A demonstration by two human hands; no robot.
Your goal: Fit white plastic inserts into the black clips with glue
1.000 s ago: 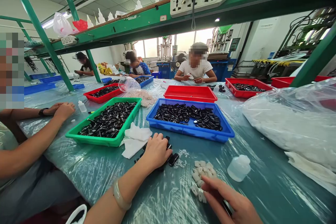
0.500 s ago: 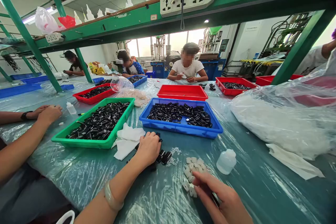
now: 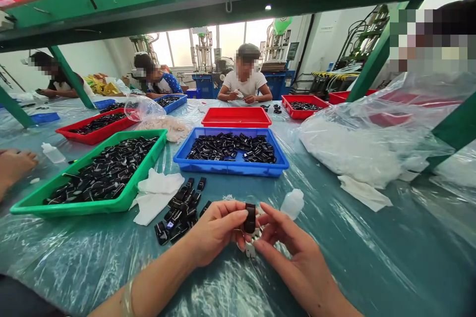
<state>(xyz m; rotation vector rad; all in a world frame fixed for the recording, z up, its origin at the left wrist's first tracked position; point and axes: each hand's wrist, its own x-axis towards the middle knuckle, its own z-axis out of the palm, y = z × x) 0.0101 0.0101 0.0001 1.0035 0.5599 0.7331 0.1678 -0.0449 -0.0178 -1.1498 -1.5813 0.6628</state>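
Note:
Between the thumb and fingers of my left hand (image 3: 219, 230) is a small black plastic piece (image 3: 250, 218), held upright. Close on its right is my right hand (image 3: 293, 247), fingers curled toward it; what they pinch is too small and hidden to make out. Small white plastic pieces (image 3: 251, 250) lie on the table below the fingertips, partly covered by my hands. To the left of my left hand, several loose black pieces (image 3: 182, 208) are spread in a pile. A translucent squeeze bottle (image 3: 292, 204) stands just beyond my right hand.
Ahead are a green tray (image 3: 111, 204) and a blue tray (image 3: 230, 167) of black pieces, and a red tray (image 3: 236, 118). White tissue (image 3: 158, 190) lies between. At right is a clear bag (image 3: 345, 143); a green shelf beam (image 3: 111, 7) crosses above. Co-workers sit around; one's hand (image 3: 15, 166) is at left.
My left hand has left the black pile and come to the right with a black piece. My right hand has moved up and left to meet it. The view has shifted right and down.

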